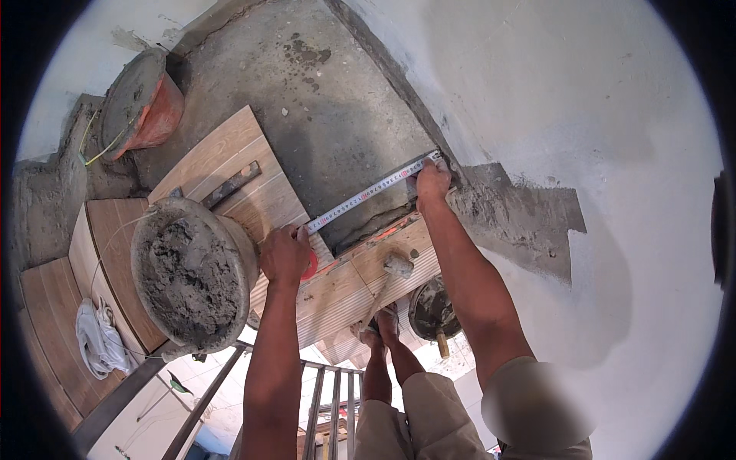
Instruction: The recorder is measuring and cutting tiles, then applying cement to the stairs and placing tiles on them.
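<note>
A white tape measure blade (360,195) stretches diagonally over the gap between wood-look tiles (215,157) and the wall. My left hand (284,257) is closed on the tape's red case (310,267) at the tile's edge. My right hand (432,182) grips the blade's far end at the base of the right wall. Just left of my left hand stands a large bucket of grey mortar (184,272). A flat metal bar (230,184) lies on the tile behind it. Below the tape, a mallet (397,264) rests on the ribbed step tiles (330,307).
An orange-red bucket (157,115) stands at upper left on rough concrete (276,69). A white bundle (98,337) lies on the left steps. A black bucket with a wooden-handled tool (429,303) is at my feet. A metal railing (310,414) runs below; a white wall (613,192) rises at right.
</note>
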